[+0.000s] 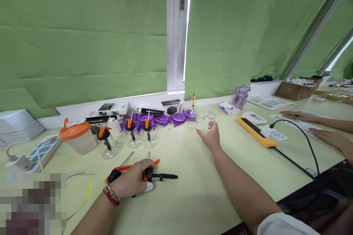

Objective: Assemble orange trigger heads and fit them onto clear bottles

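Observation:
My left hand point(134, 180), with a white wrap on one finger, is closed over a black-and-orange pump top point(165, 176) just above or on the table. More orange and black parts point(117, 172) and thin metal-looking tips stick out beside it; the palm hides how they join. My right hand point(211, 136) grips a clear glass bottle point(209, 117), which is tilted and bare of any top. Left of the middle stand several glass bottles point(132, 140) fitted with the same kind of top.
Purple wheel-shaped pieces point(162, 119) and small boxes point(171, 107) line the wall. An orange-lidded jug point(79, 137) and a white power strip point(45, 150) are at left. A yellow power strip point(256, 133) with cables lies right, near another person's hands point(299, 115). A dark glossy panel point(328, 194) occupies the lower right.

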`<state>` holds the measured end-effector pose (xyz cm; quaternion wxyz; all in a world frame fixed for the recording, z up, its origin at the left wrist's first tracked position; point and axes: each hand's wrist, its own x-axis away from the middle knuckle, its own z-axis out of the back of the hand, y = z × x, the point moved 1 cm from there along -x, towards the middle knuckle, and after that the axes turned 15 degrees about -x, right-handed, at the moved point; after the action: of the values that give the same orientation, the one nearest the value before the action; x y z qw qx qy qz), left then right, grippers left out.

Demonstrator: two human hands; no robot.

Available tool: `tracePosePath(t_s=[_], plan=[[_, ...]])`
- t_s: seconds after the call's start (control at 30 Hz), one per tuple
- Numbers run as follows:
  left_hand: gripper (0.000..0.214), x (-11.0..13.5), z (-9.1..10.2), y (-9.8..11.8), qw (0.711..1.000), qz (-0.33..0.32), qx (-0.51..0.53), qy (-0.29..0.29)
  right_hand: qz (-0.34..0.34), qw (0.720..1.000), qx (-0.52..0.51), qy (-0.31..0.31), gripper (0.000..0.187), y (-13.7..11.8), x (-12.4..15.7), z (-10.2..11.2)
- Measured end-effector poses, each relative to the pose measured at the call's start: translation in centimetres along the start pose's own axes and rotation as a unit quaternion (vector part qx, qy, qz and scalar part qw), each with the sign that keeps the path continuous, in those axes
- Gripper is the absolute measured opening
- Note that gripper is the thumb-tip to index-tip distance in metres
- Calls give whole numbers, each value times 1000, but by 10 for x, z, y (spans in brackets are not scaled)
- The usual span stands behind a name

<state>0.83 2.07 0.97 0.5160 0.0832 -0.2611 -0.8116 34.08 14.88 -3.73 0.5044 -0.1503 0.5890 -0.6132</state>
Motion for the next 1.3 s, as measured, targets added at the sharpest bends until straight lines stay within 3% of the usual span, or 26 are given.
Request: tracePosePath(t_s=[0.13, 0.3, 0.4, 0.57, 0.67, 0.8, 1.0, 1.13, 1.3], plan=[[33, 1, 0, 2, 1000, -3, -19, 3, -8, 985, -85, -152, 82, -14, 26, -32], [30, 1, -1, 0, 999, -16, -42, 3, -22, 977, -70, -200, 81, -22, 41, -70], [30, 0, 0, -3, 998, -22, -49, 16, -23, 976, -67, -205, 80, -26, 42, -73], [36, -2, 7, -15, 994, -9, -29, 103, 70, 965, -48, -248, 75, -32, 43, -60], [36, -3, 7, -19, 992, 5, -25, 126, 55, 961, -12, -270, 78, -31, 41, -64], [33, -3, 5, -13, 995, -11, -34, 90, -13, 965, 40, -260, 79, -35, 33, -91], [33, 0, 5, -8, 996, -27, -52, 68, -63, 974, 82, -201, 77, -45, 21, -125], [33, -2, 5, -16, 994, -19, -57, 90, -61, 982, 32, -176, 78, -44, 18, -122], [35, -4, 5, -23, 987, -32, -25, 155, -31, 975, -51, -216, 80, -36, 20, -91]])
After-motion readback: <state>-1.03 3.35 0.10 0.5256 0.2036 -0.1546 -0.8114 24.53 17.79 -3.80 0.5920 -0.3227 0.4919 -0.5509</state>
